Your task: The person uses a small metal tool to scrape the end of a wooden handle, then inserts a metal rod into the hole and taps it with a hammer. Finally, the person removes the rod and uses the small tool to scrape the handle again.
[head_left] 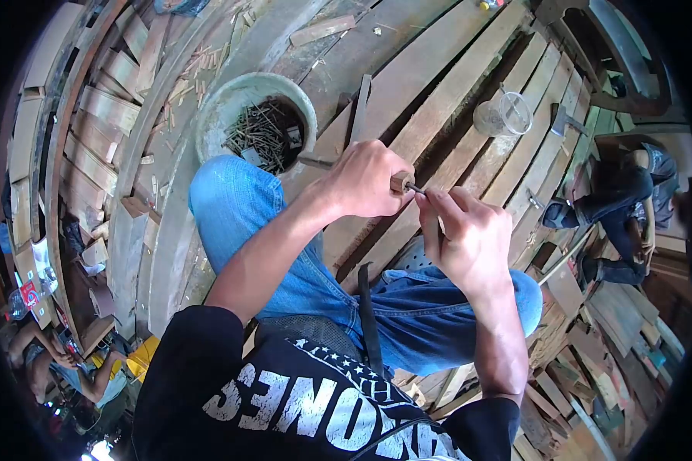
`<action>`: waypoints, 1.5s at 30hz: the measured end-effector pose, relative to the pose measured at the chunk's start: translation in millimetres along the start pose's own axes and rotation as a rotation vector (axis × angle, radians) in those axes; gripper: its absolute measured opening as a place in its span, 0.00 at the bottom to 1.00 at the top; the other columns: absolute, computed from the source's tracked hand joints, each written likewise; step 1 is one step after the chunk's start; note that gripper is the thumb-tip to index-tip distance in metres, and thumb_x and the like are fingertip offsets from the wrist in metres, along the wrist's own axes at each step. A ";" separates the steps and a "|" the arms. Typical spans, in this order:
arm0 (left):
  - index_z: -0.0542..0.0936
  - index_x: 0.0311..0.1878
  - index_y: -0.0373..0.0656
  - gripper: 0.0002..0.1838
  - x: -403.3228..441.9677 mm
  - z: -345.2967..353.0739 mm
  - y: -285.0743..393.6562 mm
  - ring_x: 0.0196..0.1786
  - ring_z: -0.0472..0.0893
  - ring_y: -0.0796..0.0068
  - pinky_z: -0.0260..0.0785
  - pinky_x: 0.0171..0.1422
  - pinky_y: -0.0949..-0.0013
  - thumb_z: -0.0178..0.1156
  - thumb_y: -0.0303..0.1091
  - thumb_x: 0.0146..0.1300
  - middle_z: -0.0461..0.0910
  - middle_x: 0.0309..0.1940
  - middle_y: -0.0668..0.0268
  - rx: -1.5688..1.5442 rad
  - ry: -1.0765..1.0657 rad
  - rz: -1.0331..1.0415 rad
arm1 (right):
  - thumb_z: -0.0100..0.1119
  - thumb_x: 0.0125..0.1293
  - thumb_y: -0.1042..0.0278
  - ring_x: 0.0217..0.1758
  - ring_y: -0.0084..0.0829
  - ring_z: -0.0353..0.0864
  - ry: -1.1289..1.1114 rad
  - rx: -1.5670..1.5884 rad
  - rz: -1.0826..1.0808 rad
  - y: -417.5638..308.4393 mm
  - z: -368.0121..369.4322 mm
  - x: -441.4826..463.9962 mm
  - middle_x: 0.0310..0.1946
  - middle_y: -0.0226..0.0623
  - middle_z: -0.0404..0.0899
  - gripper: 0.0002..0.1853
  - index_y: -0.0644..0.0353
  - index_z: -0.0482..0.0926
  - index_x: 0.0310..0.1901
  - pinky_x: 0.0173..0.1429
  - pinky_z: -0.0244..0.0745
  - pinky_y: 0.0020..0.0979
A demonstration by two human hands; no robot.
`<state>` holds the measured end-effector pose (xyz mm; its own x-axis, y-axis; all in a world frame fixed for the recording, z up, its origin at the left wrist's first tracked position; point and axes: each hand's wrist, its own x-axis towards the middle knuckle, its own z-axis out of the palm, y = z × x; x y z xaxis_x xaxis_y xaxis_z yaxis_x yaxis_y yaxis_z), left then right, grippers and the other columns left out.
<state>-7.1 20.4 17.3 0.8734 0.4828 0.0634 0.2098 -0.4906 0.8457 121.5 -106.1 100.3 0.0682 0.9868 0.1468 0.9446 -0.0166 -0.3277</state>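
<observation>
Wooden planks (pixel 469 84), bucket (pixel 212 119) (nails (pixel 261 137) inside), clear tub (pixel 490 119)

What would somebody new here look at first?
Probably the two hands in the middle: the left hand grips a brown piece, and the right hand pinches a thin rod at its end. Next, the pale bucket beyond the left knee, with its heap of nail-like pieces. Then the big white letters at the bottom.
</observation>
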 end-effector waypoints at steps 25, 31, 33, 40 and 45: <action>0.79 0.22 0.34 0.12 -2.1 -3.6 -0.6 0.16 0.65 0.77 0.59 0.23 0.63 0.66 0.33 0.52 0.69 0.10 0.60 -0.444 -0.266 -0.036 | 0.66 0.57 0.70 0.20 0.35 0.79 -0.089 0.166 -0.094 8.5 -13.7 5.6 0.20 0.32 0.74 0.05 0.55 0.83 0.36 0.23 0.72 0.35; 0.80 0.25 0.36 0.07 -0.8 1.4 -7.4 0.16 0.65 0.76 0.61 0.23 0.67 0.66 0.28 0.52 0.71 0.12 0.58 -0.272 -0.211 0.022 | 0.65 0.59 0.67 0.20 0.34 0.80 -0.075 0.028 -0.053 7.2 -8.3 4.2 0.20 0.32 0.73 0.05 0.56 0.81 0.35 0.23 0.73 0.34; 0.81 0.24 0.34 0.10 -1.4 0.3 -2.3 0.25 0.82 0.53 0.71 0.31 0.57 0.67 0.32 0.48 0.77 0.17 0.49 -0.153 -0.160 -0.087 | 0.64 0.60 0.67 0.20 0.34 0.80 -0.092 0.002 -0.056 7.4 -5.4 1.5 0.19 0.32 0.72 0.05 0.57 0.81 0.35 0.23 0.73 0.34; 0.81 0.25 0.34 0.10 1.1 0.3 -0.5 0.30 0.82 0.46 0.73 0.34 0.55 0.66 0.34 0.49 0.78 0.20 0.47 -0.070 -0.203 -0.131 | 0.63 0.61 0.66 0.20 0.32 0.80 -0.095 -0.095 -0.056 2.1 2.3 -0.8 0.20 0.33 0.71 0.06 0.58 0.79 0.34 0.22 0.73 0.34; 0.84 0.25 0.38 0.08 -0.3 2.2 3.6 0.32 0.84 0.47 0.77 0.39 0.53 0.65 0.33 0.48 0.81 0.22 0.48 0.091 -0.150 -0.123 | 0.58 0.62 0.69 0.21 0.33 0.83 -0.199 -0.319 0.067 -18.8 8.5 -7.3 0.22 0.35 0.74 0.05 0.61 0.76 0.34 0.20 0.74 0.33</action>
<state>-5.6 16.9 19.1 0.8929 0.4332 -0.1225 0.3518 -0.5017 0.7902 100.5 -111.6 97.5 0.0996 0.9932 -0.0594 0.9947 -0.1009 -0.0192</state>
